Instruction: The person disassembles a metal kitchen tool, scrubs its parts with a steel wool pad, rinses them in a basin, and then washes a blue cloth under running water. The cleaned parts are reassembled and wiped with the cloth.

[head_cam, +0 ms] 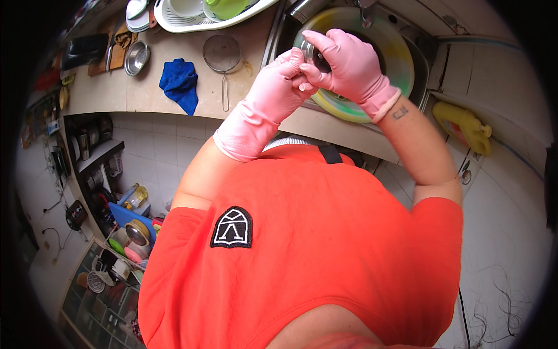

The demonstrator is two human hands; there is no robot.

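Note:
Both my hands wear pink rubber gloves and meet above a large round basin [403, 48], streaked yellow and green, that sits in the metal sink [422, 83]. Between them is a clear glass vessel [309, 53], mostly hidden by the gloves; its exact kind cannot be made out. My right hand [348, 61] wraps over it from above, thumb and fingers spread around its side. At its near left side, my left hand [281, 83] holds on with thumb and curled fingers. A metal faucet [368, 13] rises just beyond the basin.
On the counter left of the sink lie a wire-mesh strainer [222, 53], a blue cloth [179, 83] and a metal bowl [137, 58]. A white dish rack [183, 27] holds bowls at the back. A yellow jug [460, 124] stands right of the sink.

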